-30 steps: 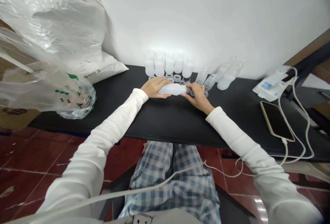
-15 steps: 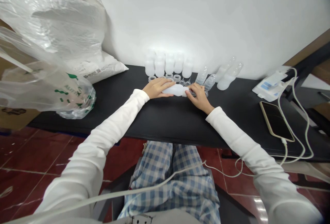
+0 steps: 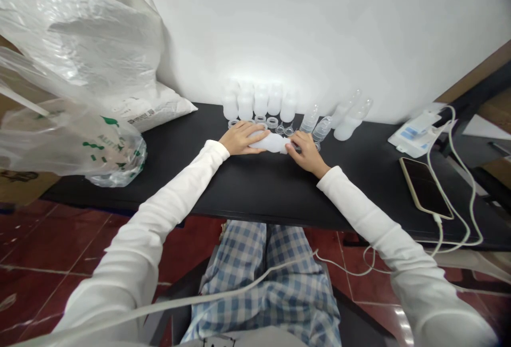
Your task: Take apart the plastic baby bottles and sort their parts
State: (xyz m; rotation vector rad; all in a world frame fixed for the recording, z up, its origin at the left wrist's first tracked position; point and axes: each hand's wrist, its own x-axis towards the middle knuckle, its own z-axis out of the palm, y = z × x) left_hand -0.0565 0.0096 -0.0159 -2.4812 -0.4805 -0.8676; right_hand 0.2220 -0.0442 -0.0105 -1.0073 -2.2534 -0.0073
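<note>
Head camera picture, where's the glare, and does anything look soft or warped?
In the head view, glare blooms on the wall behind the standing bottles, washing out their tops; in the head view, detail where the right hand meets the held bottle is soft; toward the head view's lower corners, the sleeves look stretched.

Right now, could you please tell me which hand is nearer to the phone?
The right hand: its grip is at the neck end of the white bottle, left of the phone. The left hand is farther left, around the bottle's other end.
</note>
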